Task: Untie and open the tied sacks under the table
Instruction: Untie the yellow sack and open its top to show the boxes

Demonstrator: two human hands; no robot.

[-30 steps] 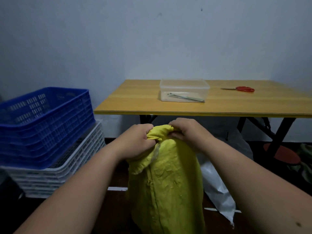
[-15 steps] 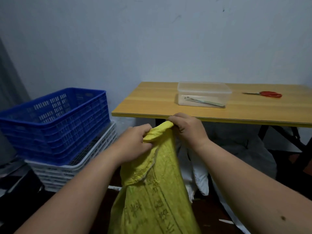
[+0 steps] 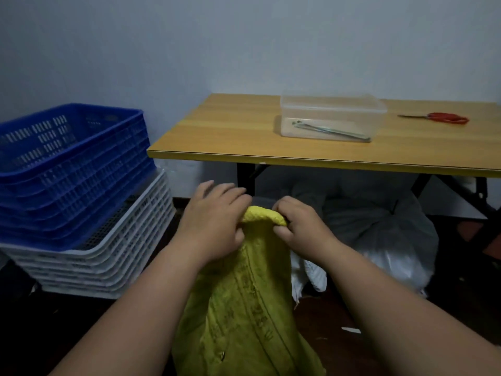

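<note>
Since half a second ago left hand (image 3: pixel 214 226) is loosening, fingers now spreading over the yellow sack (image 3: pixel 244 308) top. Right hand (image 3: pixel 301 223) is pinching the rolled mouth edge. Sack is standing on the floor before the table (image 3: pixel 244 137); white sacks (image 3: pixel 379 240) are lying underneath, crates (image 3: pixel 70 169) sitting left.

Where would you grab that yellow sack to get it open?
Probably at the bunched neck of the yellow sack, coming from above on both sides, as the left hand and right hand do: it stands upright, with its gathered top facing up.
</note>
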